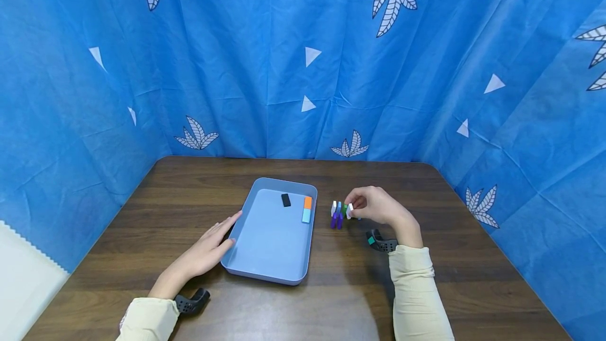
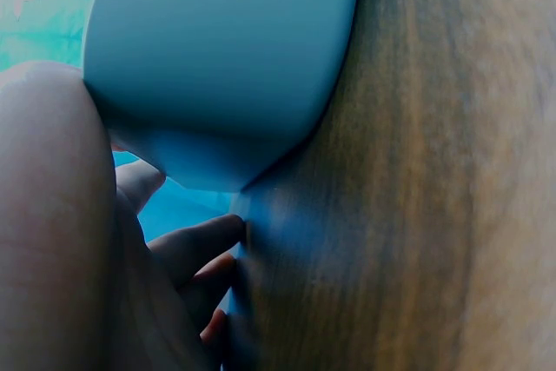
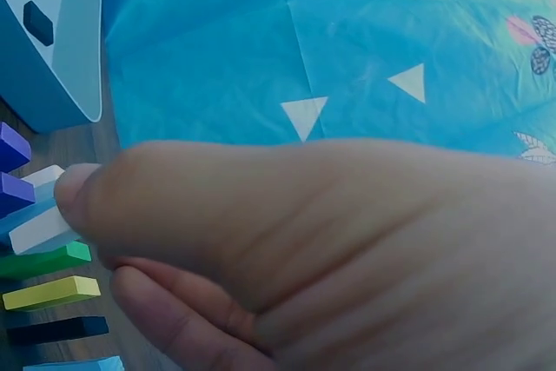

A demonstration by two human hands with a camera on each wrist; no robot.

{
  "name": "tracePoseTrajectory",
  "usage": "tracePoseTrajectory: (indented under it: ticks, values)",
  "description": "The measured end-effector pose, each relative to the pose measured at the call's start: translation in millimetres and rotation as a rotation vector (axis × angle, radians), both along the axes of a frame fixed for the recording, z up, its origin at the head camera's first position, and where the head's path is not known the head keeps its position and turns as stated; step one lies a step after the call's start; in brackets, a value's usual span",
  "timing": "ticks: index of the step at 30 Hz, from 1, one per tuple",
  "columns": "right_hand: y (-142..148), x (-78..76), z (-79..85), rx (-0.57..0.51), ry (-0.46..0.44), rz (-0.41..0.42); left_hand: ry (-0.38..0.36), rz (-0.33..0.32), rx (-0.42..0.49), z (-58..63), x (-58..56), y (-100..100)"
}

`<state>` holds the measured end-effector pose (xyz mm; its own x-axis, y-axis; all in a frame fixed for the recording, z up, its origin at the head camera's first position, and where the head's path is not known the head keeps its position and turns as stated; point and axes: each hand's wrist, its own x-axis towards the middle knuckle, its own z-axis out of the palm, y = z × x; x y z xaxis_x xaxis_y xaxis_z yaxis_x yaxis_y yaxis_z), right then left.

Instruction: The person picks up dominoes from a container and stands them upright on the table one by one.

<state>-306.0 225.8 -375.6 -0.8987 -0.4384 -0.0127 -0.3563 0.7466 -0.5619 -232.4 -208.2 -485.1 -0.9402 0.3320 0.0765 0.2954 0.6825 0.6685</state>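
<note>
My right hand (image 1: 379,207) pinches a small white block (image 1: 350,211) between thumb and fingers, beside a group of standing domino-like blocks. In the group, another white block (image 1: 333,208) and two purple blocks (image 1: 333,220) stand to the left. The right wrist view shows a green block (image 3: 52,260), a yellow block (image 3: 52,294) and a dark block (image 3: 56,330) near the thumb. With extended fingers, my left hand (image 1: 205,249) touches the left side of a blue-grey tray (image 1: 265,241). Inside it lie a black block (image 1: 286,200), an orange block (image 1: 307,202) and a light blue block (image 1: 306,216).
A brown wooden table (image 1: 331,304) carries everything. Blue patterned curtains (image 1: 265,67) rise behind it and along both sides. Black wrist straps sit on the left wrist (image 1: 191,303) and right wrist (image 1: 381,242). Something white (image 1: 23,278) hangs at the far left.
</note>
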Motion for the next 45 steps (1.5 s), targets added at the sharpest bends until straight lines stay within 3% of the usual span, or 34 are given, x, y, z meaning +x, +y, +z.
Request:
tracePoseTrajectory:
  ticks: [9,22,45]
  values:
    - [-3.0,0.5,-2.9,0.029,-0.027,-0.029,0.002,-0.002,-0.002,-0.4,0.4,0.8]
    - [-5.3,-3.4,-12.0,0.078,-0.04,0.004,0.009,-0.006,0.0,-3.4,0.1,1.7]
    - [-14.1,-2.7,-20.0,0.125,-0.068,-0.052,0.01,-0.003,-0.001,-1.8,0.3,1.9]
